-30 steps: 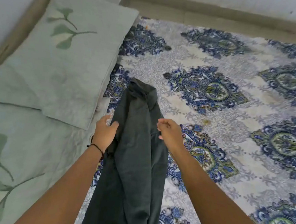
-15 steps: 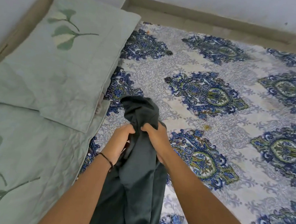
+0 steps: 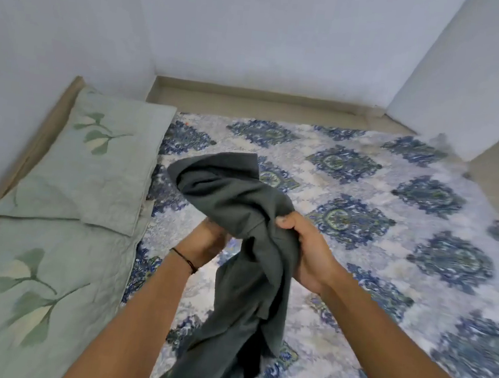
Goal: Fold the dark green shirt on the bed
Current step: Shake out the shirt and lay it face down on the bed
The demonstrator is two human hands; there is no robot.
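I held the dark green shirt (image 3: 239, 218) bunched up in the air over the bed (image 3: 388, 265), above the near left part of the blue patterned sheet and not spread out flat. My right hand (image 3: 306, 250) gripped it at about the middle, thumb pressed over the cloth on top and the fingers curled round behind it. My left hand (image 3: 205, 242), with a thin dark thread (image 3: 185, 259) on the wrist, reached in under the bunched cloth from the left; its fingers were hidden behind the shirt, so I cannot tell whether they were closed on it or only touching it. The shirt's long line ran from near to far: the lower part hung twisted from my hands down toward me and ran out of sight at the near edge, while the upper part rose past my hands and flopped over to the far left, one corner sticking up at the far end. To the left lay a pale green pillow (image 3: 90, 166) with a leaf print, and a second one (image 3: 31, 289) nearer to me, both beside the wall.
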